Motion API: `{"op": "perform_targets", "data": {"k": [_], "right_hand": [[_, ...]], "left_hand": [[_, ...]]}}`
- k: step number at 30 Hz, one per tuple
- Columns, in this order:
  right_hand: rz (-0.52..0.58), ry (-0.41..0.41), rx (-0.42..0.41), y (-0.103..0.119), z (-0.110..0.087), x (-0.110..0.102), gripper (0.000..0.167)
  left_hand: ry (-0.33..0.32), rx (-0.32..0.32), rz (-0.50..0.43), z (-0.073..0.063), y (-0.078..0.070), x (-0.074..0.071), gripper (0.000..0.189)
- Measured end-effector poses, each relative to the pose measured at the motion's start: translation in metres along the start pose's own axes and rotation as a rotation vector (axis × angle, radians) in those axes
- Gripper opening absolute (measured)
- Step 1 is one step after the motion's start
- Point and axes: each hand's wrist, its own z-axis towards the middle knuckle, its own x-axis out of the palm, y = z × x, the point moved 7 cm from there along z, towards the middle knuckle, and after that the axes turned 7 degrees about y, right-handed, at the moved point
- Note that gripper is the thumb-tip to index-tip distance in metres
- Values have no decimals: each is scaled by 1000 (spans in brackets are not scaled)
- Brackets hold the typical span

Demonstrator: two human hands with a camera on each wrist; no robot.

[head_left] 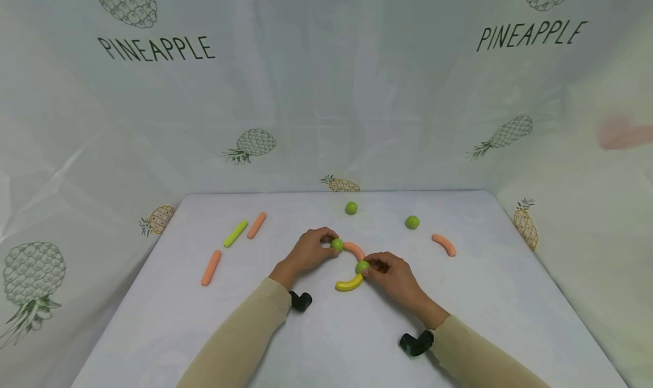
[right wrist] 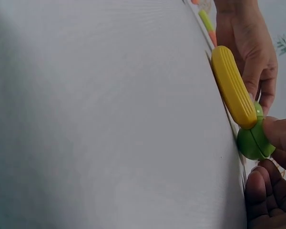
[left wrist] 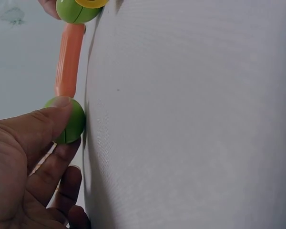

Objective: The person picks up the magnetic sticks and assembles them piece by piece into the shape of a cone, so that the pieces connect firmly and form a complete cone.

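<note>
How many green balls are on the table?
4: one ball pinched by the left hand, another by the right hand, a third near the back edge of the table, a fourth right of that. None appears hidden.

On your white counter (head_left: 495, 314), an orange stick (head_left: 257, 225) lies at the far left, a yellow-green stick (head_left: 236, 234) just beside it, and a second orange stick (head_left: 211, 268) nearer you. A loose green ball (head_left: 351, 208) sits at the far middle, another loose ball (head_left: 412, 222) to its right, then a loose curved orange piece (head_left: 444, 245). Beyond, you face a pale sheet (head_left: 357, 93) with pineapple prints (head_left: 256, 142) and a blurred red patch (head_left: 623, 133) at right.
</note>
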Motion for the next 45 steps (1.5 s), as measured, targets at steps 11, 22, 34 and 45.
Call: {"op": "perform_targets", "data": {"k": [11, 22, 34, 45], "right_hand": [[-1, -44, 2, 0, 1, 2, 27], [-34, -34, 9, 3, 0, 4, 27], [-46, -40, 5, 2, 0, 4, 28], [-49, -42, 3, 2, 1, 4, 27]], "left_hand": [[-9, -10, 35, -4, 0, -1, 32], [-2, 27, -17, -1, 2, -1, 31], [4, 30, -13, -1, 3, -1, 32], [7, 20, -13, 1, 5, 0, 37]]}}
